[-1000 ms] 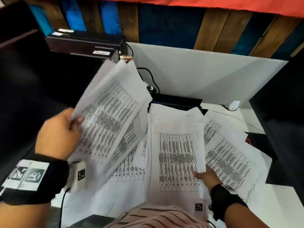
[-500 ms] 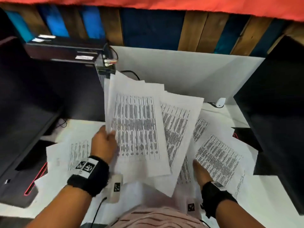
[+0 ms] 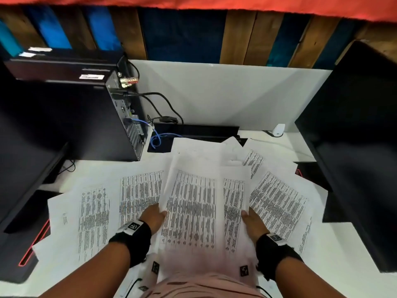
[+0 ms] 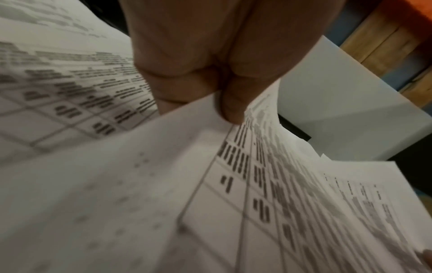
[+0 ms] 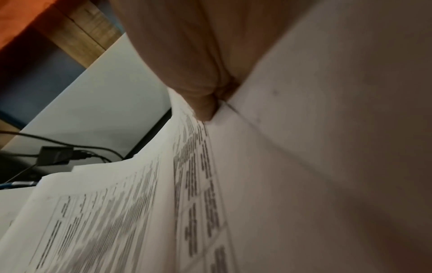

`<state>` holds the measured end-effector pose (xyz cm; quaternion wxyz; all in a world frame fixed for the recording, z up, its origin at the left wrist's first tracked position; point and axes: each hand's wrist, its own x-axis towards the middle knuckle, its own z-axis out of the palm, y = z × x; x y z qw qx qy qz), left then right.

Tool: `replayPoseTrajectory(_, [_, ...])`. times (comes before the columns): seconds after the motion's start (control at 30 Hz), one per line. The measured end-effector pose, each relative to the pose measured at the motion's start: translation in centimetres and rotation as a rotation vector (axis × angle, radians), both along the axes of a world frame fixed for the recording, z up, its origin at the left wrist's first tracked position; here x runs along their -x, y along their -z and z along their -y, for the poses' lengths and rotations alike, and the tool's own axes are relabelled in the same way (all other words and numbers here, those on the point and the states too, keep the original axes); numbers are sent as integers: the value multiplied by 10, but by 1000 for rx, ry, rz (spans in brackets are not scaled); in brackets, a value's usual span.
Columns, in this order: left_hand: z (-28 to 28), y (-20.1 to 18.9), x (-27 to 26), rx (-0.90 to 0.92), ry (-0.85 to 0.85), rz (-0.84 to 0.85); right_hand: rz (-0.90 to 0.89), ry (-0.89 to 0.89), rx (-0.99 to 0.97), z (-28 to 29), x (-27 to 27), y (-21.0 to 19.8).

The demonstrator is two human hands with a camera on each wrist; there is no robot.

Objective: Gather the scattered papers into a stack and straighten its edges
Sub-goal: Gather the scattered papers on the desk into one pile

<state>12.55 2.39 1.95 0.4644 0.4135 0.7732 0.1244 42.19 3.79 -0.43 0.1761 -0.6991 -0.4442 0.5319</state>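
Printed table sheets lie scattered over the white desk. I hold a loose bundle of papers in the middle, its sheets fanned and uneven. My left hand grips the bundle's left edge; the left wrist view shows the thumb pinching the top sheet. My right hand grips the right edge, thumb on top of the sheets, fingers hidden beneath. Loose papers lie flat on the left and on the right.
A black computer tower with cables stands at the back left. Dark monitors flank the desk on the left and right. A white partition closes the back. A black device with a red line sits lower left.
My left hand swung its raised sheets right and down onto the middle pile. My right hand went from resting on the pile to gripping the bundle's right edge.
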Motion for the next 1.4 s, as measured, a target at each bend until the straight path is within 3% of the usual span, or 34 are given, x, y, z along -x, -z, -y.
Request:
replayPoseTrajectory(0.13, [-10,2,-6,39,49,-22,22,-42,55,-13,-1,-11])
replayPoseTrajectory(0.27, [-16,18,-35,-57,-87,-10,-134,26,91,-19,12,-22])
replayPoseTrajectory(0.33, [-15,20,-47,3,-51,-65,-194,23,76,-18,19,-18])
replayPoseTrajectory(0.4, [-15,18,-47,55,-13,-62,-127,-20,8,-18,20,-7])
replayPoseTrajectory(0.5, [-15,15,-11,22,-51,-101,-97,-38,-4,-17,14,5])
replayPoseTrajectory(0.6, [-5,8,47,-47,-275,-300,-115,-34,-21,-18,9,8])
replayPoseTrajectory(0.73, [28,-5,107,129,-545,-447,-118,-6,-23,-21,10,13])
replayPoseTrajectory(0.8, [34,9,120,141,-564,-364,-94,7,-22,-22,10,13])
replayPoseTrajectory(0.9, [31,29,113,21,-517,-181,-85,27,-21,-22,13,14])
replayPoseTrajectory(1.07, [21,11,66,-1,-525,109,-79,40,-53,-17,15,13])
replayPoseTrajectory(1.3, [32,0,97,-69,-708,137,-70,37,-66,-13,15,14])
replayPoseTrajectory(1.4, [48,-7,128,-133,-732,-10,-55,31,-68,-13,17,11])
